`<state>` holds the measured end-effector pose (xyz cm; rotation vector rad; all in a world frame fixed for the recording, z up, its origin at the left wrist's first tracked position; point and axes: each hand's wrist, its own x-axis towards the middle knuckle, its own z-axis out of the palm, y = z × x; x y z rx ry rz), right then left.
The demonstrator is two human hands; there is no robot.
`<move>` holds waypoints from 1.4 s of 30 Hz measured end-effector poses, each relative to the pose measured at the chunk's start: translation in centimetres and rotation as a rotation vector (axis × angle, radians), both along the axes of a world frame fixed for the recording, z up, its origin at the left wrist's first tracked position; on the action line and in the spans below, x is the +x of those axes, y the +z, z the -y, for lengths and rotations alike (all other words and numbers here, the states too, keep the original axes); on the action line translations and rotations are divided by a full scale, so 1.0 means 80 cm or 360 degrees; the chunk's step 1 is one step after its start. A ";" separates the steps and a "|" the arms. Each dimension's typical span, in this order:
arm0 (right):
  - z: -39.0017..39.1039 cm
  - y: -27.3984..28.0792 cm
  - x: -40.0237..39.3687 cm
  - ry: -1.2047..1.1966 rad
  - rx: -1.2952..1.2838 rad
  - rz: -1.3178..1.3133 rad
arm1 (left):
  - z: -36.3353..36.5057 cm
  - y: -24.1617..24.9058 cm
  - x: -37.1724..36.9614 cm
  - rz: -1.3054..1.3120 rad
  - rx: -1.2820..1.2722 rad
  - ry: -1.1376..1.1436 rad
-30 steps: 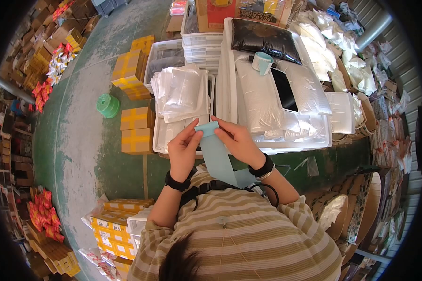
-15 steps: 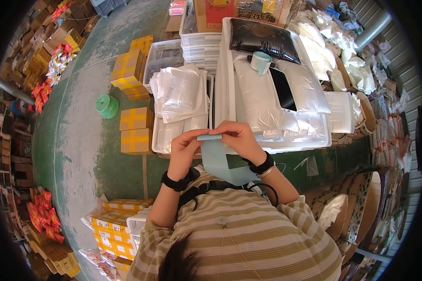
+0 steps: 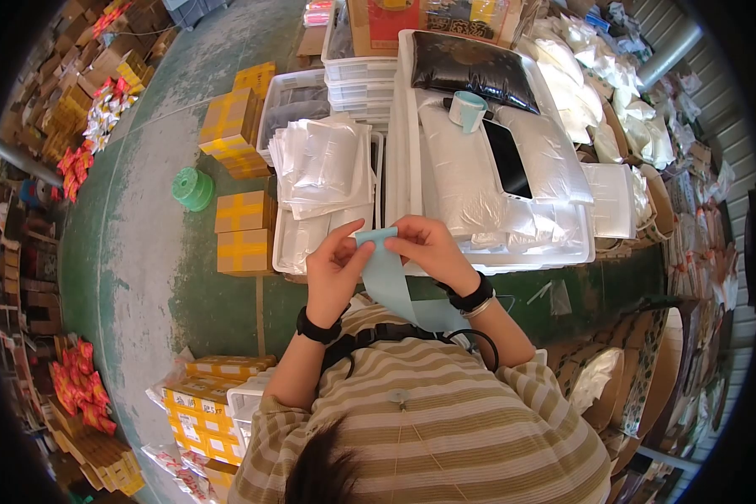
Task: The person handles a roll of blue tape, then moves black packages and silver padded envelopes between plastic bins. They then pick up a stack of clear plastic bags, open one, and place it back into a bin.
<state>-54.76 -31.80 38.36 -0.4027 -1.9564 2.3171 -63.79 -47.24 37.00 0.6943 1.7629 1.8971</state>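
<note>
A light blue strip [image 3: 384, 281] hangs in a curve from its folded top end down to the striped shirt. My right hand [image 3: 426, 246] pinches that top end between thumb and fingers. At the strip's left edge is my left hand [image 3: 338, 262], its thumb against the strip and its index finger raised apart. Beyond the hands, a roll of the same blue material [image 3: 468, 111] rests on silvery packed bags [image 3: 462, 172], beside a dark-screened tablet [image 3: 506, 160]. Flat white bags [image 3: 322, 164] are stacked in a crate to the left.
Taped cartons [image 3: 242, 233] and a green spool [image 3: 192, 190] stand on the floor at left. A black bag [image 3: 475, 71] lies at the far end of the white tub [image 3: 403, 109]. More taped boxes [image 3: 202, 420] are at lower left, open cartons [image 3: 647, 370] at right.
My left index finger has lifted off the strip's top end, and the left hand has turned slightly. The folded end now shows flatter, with the right hand still pinching it.
</note>
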 end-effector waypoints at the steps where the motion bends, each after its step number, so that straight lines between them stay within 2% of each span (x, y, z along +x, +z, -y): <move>1: 0.000 0.001 0.000 -0.0009 -0.0049 0.0023 | 0.001 0.000 -0.001 0.0108 0.0020 -0.0059; 3: 0.002 0.007 0.000 -0.0080 0.0056 -0.0039 | 0.004 0.000 -0.003 0.0323 0.0061 -0.0177; 9: 0.001 0.002 0.003 -0.0100 0.0184 -0.0236 | 0.003 -0.006 -0.002 0.0609 0.0313 -0.0141; 12: -0.002 0.003 0.005 -0.0079 0.0128 -0.0246 | 0.005 -0.002 -0.002 0.0552 0.0383 -0.0177; 15: 0.004 0.003 0.002 -0.0183 0.0048 -0.0298 | 0.004 -0.008 0.000 0.0142 0.0241 -0.0163; 16: 0.007 0.003 0.001 -0.0239 0.0022 -0.0323 | 0.003 -0.006 0.001 0.0189 0.0253 -0.0124; 19: 0.002 0.012 0.005 -0.0057 -0.0029 -0.0064 | 0.000 -0.003 0.003 0.0269 0.0276 -0.0034; 25: 0.004 0.015 0.009 0.0023 -0.0021 0.0042 | -0.002 -0.012 -0.001 0.0292 0.0256 -0.0020; 30: 0.003 0.012 0.010 -0.0134 0.0307 -0.0038 | 0.003 0.005 0.001 0.0610 0.0168 -0.0184; 34: -0.002 -0.002 0.008 -0.0097 0.0534 -0.0271 | 0.003 -0.013 -0.004 0.0511 0.0298 -0.0200; 37: 0.002 0.004 0.007 -0.0196 0.0082 -0.0239 | -0.001 -0.002 0.001 0.0435 0.0353 -0.0104; 40: 0.008 0.006 0.008 -0.0216 0.0000 -0.0122 | -0.001 0.004 0.003 0.0442 0.0354 -0.0021; 42: 0.009 0.010 0.007 -0.0112 0.0086 -0.0021 | -0.002 -0.005 0.001 0.0391 0.0298 0.0000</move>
